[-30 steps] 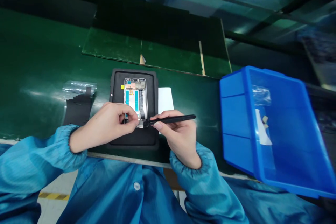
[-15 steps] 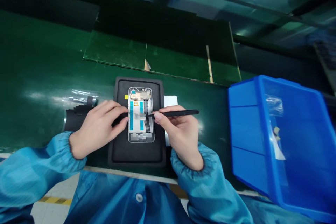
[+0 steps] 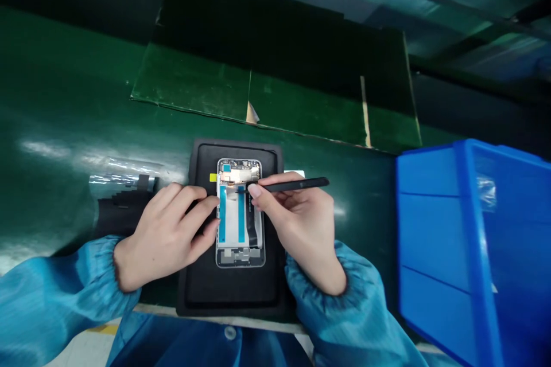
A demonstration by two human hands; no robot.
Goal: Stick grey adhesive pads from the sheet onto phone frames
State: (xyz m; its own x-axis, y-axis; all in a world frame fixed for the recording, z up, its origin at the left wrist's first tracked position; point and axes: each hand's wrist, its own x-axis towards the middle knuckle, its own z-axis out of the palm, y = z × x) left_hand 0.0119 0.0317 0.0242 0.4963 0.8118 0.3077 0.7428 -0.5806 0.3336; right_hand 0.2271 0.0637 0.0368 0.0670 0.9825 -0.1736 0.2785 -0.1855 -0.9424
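Tool (image 3: 298, 184) pinched in right hand (image 3: 305, 223); left hand (image 3: 166, 233), loosely spread, touches phone (image 3: 232, 223); lettering (image 3: 249, 203) on black strip (image 3: 252, 234) unreadably small.

Blue-striped phone (image 3: 241, 215), black tool (image 3: 297, 184)

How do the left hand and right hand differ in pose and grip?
The right hand grips a black tool; the left hand shows none. The left hand's fingertips sit at the left edge of the opened phone; the right hand's lie over its right side. Both hands emerge from blue gathered sleeves.
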